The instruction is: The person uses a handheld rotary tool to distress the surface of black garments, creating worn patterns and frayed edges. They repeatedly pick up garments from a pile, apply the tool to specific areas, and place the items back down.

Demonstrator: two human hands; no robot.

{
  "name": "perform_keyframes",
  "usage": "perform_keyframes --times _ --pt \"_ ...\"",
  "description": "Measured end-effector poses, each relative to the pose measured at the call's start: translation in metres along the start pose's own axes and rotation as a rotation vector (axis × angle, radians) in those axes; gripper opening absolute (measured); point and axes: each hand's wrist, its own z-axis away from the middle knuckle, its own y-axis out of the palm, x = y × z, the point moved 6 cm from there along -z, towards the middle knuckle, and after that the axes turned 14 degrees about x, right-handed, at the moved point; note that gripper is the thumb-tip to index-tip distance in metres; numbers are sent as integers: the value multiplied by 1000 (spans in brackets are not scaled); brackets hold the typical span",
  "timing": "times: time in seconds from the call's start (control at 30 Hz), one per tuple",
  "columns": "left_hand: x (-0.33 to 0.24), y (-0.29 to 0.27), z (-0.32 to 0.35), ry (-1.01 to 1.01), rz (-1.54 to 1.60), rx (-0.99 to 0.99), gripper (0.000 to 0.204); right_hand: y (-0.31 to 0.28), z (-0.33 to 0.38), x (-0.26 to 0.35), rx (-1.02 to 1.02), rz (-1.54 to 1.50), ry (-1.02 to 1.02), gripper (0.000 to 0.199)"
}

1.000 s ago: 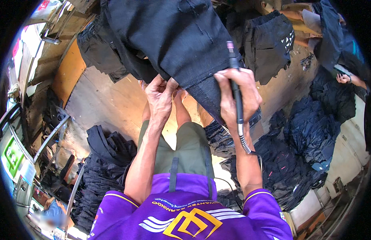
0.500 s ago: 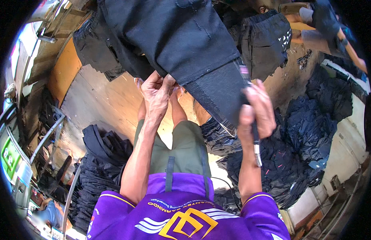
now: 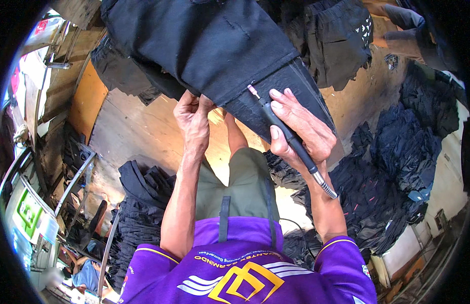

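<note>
A seated worker in a purple shirt point(image 3: 245, 273) and olive shorts point(image 3: 240, 182) holds a black denim trouser leg point(image 3: 219, 50) stretched out over the knees. The left hand point(image 3: 193, 119) is clenched on the lower edge of the fabric, fingers curled under the cloth. The right hand point(image 3: 298, 129) grasps a slim pen-shaped rotary tool point(image 3: 290, 139), its pale tip touching the denim at a scuffed, greyed patch near the hem (the tool's ribbed metal cable end juts out below the wrist). The trouser leg hangs above the wooden floor point(image 3: 128, 137), spanning between both hands. Heaps of dark garments point(image 3: 397, 152) lie to the worker's right, and another pile point(image 3: 138, 202) sits just beside the left thigh. More black trousers point(image 3: 341, 40) hang near the upper right.
</note>
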Motion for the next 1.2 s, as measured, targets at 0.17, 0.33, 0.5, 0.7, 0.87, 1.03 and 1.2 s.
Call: perform_keyframes --times 0.17,0.33,0.5,0.7,0.87,1.03,1.2 --pt "2 -4 -1 6 22 33 25 -1 1 -1 0 13 12 31" --pt "4 -6 0 8 48 78 23 -3 2 -3 -31 18 9 31" --pt "5 -5 0 3 56 83 28 -6 2 -4 -46 25 27 32" --pt "5 -5 0 -10 53 85 33 -9 1 -6 -75 31 75 31" --pt "5 -5 0 3 63 100 31 -11 1 -6 -97 36 120 31" --pt "5 -5 0 -5 66 87 29 -11 1 -7 -95 78 176 31" --pt "7 -6 -1 -15 59 24 21 -13 1 -7 -130 79 207 32"
